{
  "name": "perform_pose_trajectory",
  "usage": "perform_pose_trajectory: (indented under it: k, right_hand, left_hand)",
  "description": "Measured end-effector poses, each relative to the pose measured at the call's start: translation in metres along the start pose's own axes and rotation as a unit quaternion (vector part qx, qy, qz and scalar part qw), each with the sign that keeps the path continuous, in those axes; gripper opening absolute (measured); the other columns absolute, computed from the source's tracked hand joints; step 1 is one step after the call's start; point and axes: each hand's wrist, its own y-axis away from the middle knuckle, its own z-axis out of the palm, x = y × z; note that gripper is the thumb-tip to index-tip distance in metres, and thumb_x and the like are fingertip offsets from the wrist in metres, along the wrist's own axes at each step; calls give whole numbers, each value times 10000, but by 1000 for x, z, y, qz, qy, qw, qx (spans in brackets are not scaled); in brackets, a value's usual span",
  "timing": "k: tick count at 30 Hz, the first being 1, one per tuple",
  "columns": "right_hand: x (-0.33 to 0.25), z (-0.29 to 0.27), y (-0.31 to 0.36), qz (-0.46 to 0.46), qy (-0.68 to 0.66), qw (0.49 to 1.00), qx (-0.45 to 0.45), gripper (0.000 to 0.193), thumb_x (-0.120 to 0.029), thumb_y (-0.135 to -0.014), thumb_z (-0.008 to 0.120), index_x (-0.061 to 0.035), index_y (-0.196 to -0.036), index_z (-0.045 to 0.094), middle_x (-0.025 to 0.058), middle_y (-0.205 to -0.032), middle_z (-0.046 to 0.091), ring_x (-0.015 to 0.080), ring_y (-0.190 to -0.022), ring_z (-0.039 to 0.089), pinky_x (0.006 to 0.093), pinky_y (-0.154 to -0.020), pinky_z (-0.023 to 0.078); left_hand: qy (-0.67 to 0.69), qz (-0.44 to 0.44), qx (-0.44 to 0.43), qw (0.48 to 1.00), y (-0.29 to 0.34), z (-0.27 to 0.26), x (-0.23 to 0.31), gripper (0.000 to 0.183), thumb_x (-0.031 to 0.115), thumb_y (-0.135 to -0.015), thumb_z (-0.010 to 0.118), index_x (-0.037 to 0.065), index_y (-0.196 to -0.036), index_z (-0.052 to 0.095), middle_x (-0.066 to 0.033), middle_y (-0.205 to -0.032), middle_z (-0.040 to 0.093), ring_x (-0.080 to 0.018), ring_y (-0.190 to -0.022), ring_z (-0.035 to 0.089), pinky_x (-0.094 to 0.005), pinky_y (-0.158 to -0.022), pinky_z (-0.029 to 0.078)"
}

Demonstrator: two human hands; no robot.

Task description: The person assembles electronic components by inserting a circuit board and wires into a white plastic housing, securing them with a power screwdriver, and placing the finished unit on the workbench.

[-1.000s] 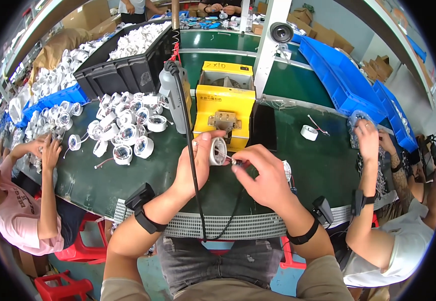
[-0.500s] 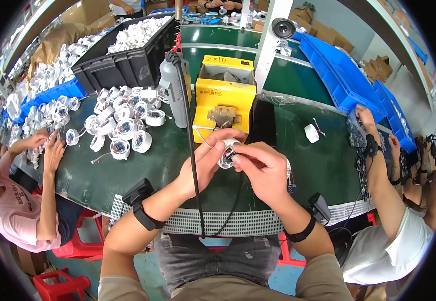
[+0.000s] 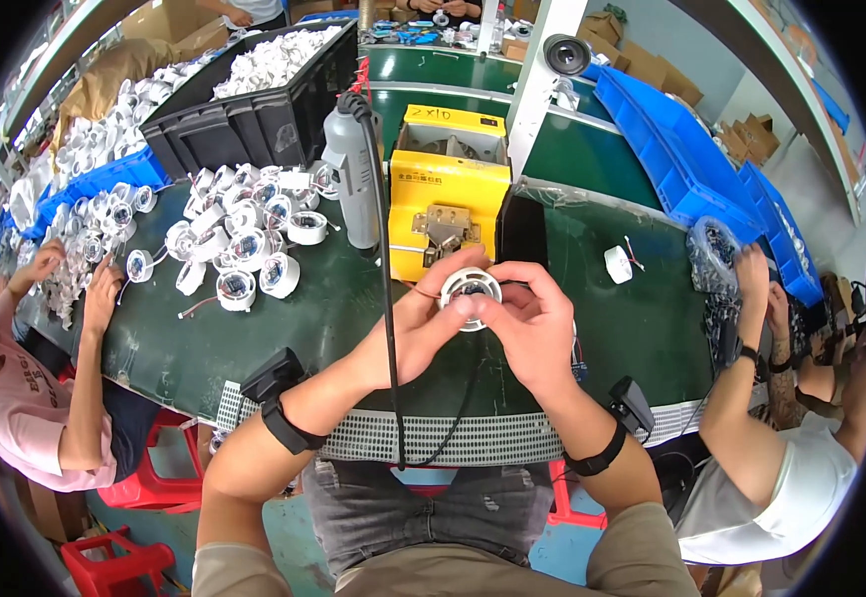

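Both hands hold a white round housing over the table's near side, its open face turned up toward me. My left hand grips its left side, and my right hand wraps the right side. Both thumbs press at the lower part of the opening, over a dark part inside that they partly cover. Just behind the hands stands a yellow box-shaped machine with a metal bracket on its front. A grey power screwdriver hangs beside it; its black cable passes in front of my left wrist.
Several white housings with wires are heaped at left, before a black crate of white parts. One lone housing lies at right. Blue bins stand farther right. Co-workers' hands work on the left, and others on the right.
The housing has turned so its round opening faces up. My right fingers have gone from pinching inside it to wrapping its side, thumb on the opening. The left co-worker's far hand has moved back.
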Motion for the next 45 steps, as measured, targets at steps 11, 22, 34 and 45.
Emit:
perform_pose_trajectory:
  k: [11,22,34,45]
  right_hand:
    - [-3,57,-41,-131,300,944,22,691,-202,-739,785,-34,-1307,429,173,-1112,618,275,-910,643,370,-826,526]
    - [29,107,-82,-141,338,925,-103,757,-329,-815,699,11,-1370,311,204,-1034,650,368,-951,638,410,-814,495]
    - [-14,79,-93,-247,-14,959,140,361,-120,-939,448,-10,-1270,355,74,-642,478,153,-483,472,295,-468,424]
    - [-3,68,-97,-206,46,962,172,317,-127,-938,507,4,-1200,385,59,-571,461,141,-462,457,281,-454,400]
  left_hand:
    - [20,-211,44,976,-3,-15,-3,327,120,-941,517,-4,-1240,468,-108,-1122,568,-199,-982,624,-332,-762,591]
    - [109,-223,83,965,-1,-27,-9,312,238,-980,496,55,-1233,494,-89,-1148,593,-228,-1013,631,-388,-834,558]
    - [94,-327,125,932,-10,-22,-6,294,74,-955,445,-69,-1207,499,-145,-1101,604,-235,-914,656,-339,-783,598]
    - [93,-341,121,928,-11,-24,-11,292,70,-952,445,-67,-1206,492,-137,-1068,602,-238,-871,664,-324,-771,600]
